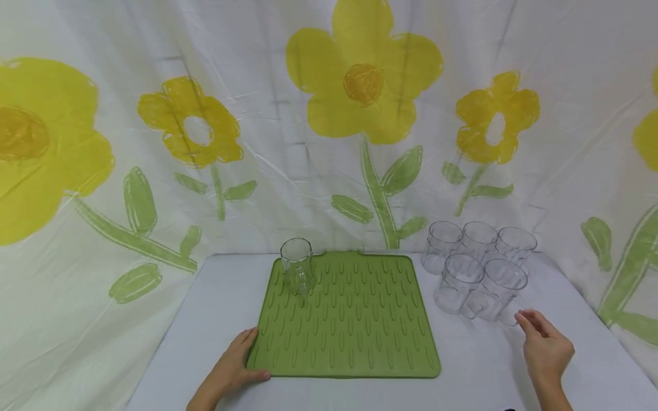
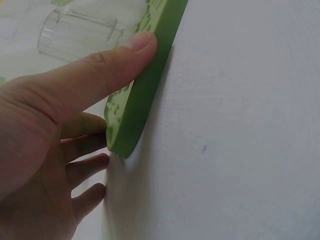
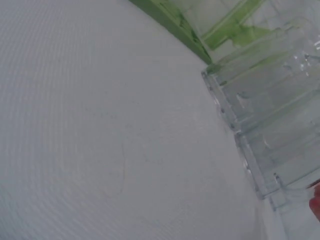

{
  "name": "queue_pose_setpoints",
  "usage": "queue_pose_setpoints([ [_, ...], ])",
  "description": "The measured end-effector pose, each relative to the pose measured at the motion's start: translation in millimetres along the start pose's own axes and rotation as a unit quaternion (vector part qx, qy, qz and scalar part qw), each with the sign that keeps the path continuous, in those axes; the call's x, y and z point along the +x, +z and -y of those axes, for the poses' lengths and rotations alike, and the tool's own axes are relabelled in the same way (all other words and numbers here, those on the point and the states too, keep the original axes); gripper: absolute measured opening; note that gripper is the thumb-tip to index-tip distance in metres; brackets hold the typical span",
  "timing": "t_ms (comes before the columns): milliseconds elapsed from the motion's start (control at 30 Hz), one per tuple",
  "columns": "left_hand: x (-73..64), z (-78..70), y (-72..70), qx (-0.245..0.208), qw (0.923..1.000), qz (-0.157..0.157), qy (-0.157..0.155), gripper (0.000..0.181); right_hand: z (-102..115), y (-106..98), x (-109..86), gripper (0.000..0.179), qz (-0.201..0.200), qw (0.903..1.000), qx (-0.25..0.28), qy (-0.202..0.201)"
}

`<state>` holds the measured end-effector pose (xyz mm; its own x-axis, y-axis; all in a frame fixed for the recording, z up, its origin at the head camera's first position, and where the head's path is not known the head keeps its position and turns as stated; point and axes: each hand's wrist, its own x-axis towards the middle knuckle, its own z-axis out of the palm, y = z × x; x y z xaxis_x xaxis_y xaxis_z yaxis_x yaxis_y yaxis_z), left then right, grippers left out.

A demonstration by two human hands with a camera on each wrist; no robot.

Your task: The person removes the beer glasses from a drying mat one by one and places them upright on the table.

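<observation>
A green ridged drying mat (image 1: 354, 319) lies on the table. My left hand (image 1: 233, 365) rests at its front left corner, thumb along the front edge and fingers against the left side; the left wrist view shows the thumb (image 2: 142, 47) touching the rim. One clear glass mug (image 1: 297, 265) stands on the mat's back left part. To the right of the mat, my right hand (image 1: 547, 345) pinches the handle of the nearest right glass mug (image 1: 496, 288). Only red fingertips (image 3: 315, 205) of that hand appear in the right wrist view, by the handle.
Several more clear glasses (image 1: 465, 242) stand close together behind and beside the pinched mug. White cloth covers the table (image 1: 205, 308). A white curtain (image 1: 288, 188) with yellow flowers hangs along the table's back edge.
</observation>
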<state>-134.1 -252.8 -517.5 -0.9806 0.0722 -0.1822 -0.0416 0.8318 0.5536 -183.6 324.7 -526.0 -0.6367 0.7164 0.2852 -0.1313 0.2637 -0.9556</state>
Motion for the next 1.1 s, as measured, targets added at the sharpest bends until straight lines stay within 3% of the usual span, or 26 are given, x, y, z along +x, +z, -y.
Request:
queue_pose_setpoints([
  [67,0.0,-0.4,-0.4,0.000,1.0000,-0.001,0.001,0.112,2.8,-2.1,-0.2,0.022,0.012,0.9996,-0.024,-0.001],
  [200,-0.5,-0.5,-0.7,0.001,1.0000,-0.003,0.000,0.112,12.3,-7.9,2.6,0.037,0.035,0.9980,-0.052,0.005],
  [300,-1.0,0.7,0.3,-0.001,1.0000,-0.002,-0.003,0.112,25.0,-11.4,9.1,0.045,0.041,0.9980,-0.048,-0.006],
  [467,-2.1,2.8,2.2,-0.005,0.9999,-0.002,-0.009,0.114,52.9,-11.0,19.7,0.044,0.050,0.9976,-0.037,-0.032],
  [633,-2.1,3.9,1.8,-0.001,1.0000,-0.006,-0.001,0.113,77.7,-6.3,17.5,0.044,0.099,0.9949,-0.020,-0.005],
  [733,-1.9,3.8,1.2,0.002,1.0000,-0.008,0.002,0.112,89.0,-3.3,10.8,0.044,0.166,0.9861,0.013,0.007],
  [833,-2.0,3.4,1.4,0.000,1.0000,-0.009,0.003,0.112,97.4,2.6,1.1,0.045,0.232,0.9723,0.017,-0.025],
  [967,-1.9,2.3,2.1,-0.003,0.9999,-0.011,0.008,0.112,103.8,20.1,-12.3,0.045,0.275,0.9574,-0.006,-0.087],
  [1100,-1.2,-0.1,0.5,0.002,0.9997,-0.019,0.017,0.111,104.8,45.5,-23.8,0.044,0.322,0.9414,0.014,-0.099],
])
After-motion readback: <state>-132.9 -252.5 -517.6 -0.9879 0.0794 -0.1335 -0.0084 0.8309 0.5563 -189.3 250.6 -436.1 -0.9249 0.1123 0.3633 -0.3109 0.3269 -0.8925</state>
